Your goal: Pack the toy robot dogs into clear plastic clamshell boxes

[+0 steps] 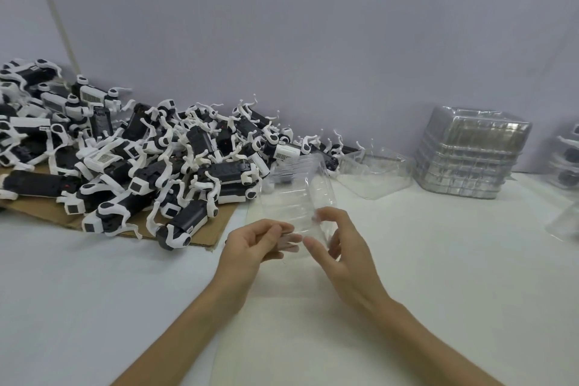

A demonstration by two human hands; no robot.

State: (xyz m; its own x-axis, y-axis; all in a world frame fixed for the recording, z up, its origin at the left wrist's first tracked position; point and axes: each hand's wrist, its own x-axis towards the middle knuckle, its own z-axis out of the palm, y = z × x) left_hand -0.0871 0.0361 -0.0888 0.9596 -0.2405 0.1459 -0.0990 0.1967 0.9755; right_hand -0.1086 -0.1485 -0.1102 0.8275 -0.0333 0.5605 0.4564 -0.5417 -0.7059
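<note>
A clear plastic clamshell box (296, 194) hangs in front of me above the white table, empty and tilted away. My left hand (250, 244) pinches its near left edge with curled fingers. My right hand (340, 244) grips the near right edge between thumb and fingers. A big heap of black-and-white toy robot dogs (131, 160) lies to the left on a sheet of cardboard (216, 222), reaching back to the wall.
A stack of empty clamshell boxes (470, 153) stands at the back right. One loose open clamshell (376, 172) lies between it and the heap. Packed boxes (567, 160) show at the far right edge, with another clear piece (564, 222) below them. The wall runs close behind.
</note>
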